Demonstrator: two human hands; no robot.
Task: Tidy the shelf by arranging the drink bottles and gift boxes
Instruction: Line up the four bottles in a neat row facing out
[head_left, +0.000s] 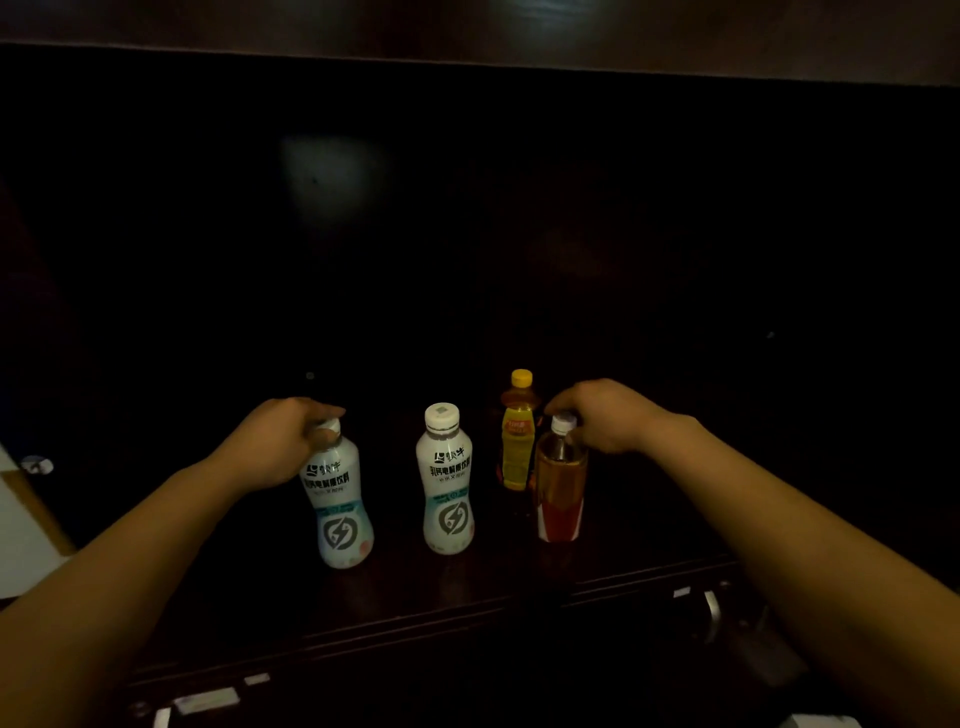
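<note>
Several drink bottles stand upright on a dark wooden shelf (467, 587). My left hand (283, 439) grips the cap and neck of a white bottle (340, 509) at the left. A second white bottle (445, 483) stands free in the middle. Behind and to its right is a yellow-capped, yellow-labelled bottle (517, 441). My right hand (602, 415) holds the white cap of an amber tea bottle with a red label (560, 483), which stands just in front of the yellow one. No gift boxes show in the dim view.
The back of the shelf is very dark and its depth is hard to judge. The shelf's front edge (415, 623) runs below the bottles. A pale surface (21, 519) sits at the far left. Metal fittings (711, 613) lie below the edge at right.
</note>
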